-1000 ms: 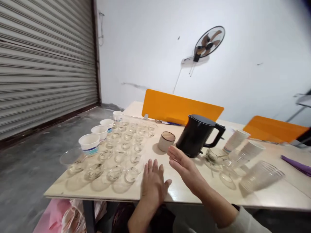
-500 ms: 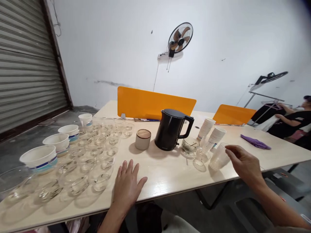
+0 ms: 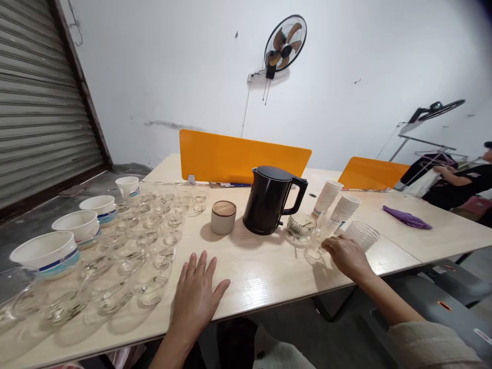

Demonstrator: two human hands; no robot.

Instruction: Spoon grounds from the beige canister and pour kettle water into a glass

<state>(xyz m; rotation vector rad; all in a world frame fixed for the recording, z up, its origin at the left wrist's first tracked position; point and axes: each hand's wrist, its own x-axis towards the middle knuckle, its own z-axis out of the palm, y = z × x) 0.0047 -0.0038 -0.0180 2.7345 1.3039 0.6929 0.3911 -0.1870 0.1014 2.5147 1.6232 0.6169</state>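
Observation:
My left hand (image 3: 196, 294) lies flat on the tabletop with its fingers spread, holding nothing. My right hand (image 3: 348, 256) has its thumb and fingers pinched at the side of a clear cup (image 3: 315, 248); its fingertips partly cover that edge. Just behind this hand is a stack of clear plastic cups (image 3: 363, 236). A ribbed glass bowl (image 3: 302, 225) with something thin and dark in it stands left of the clear cup. Two stacks of white paper cups (image 3: 328, 197) are behind. A black electric kettle (image 3: 267, 202) stands near the middle.
Rows of clear cups (image 3: 148, 236) with a little dark matter inside fill the table's left part, beside several paper bowls (image 3: 44, 251). A grey canister (image 3: 223, 220) with a wooden lid, orange dividers (image 3: 242, 158) and a purple cloth (image 3: 407, 218) are there. Another person (image 3: 469, 179) handles clothes at far right.
My right hand has moved left from the stack of clear plastic cups to the clear cup near the glass bowl. My left hand stays flat on the table. The view has shifted slightly.

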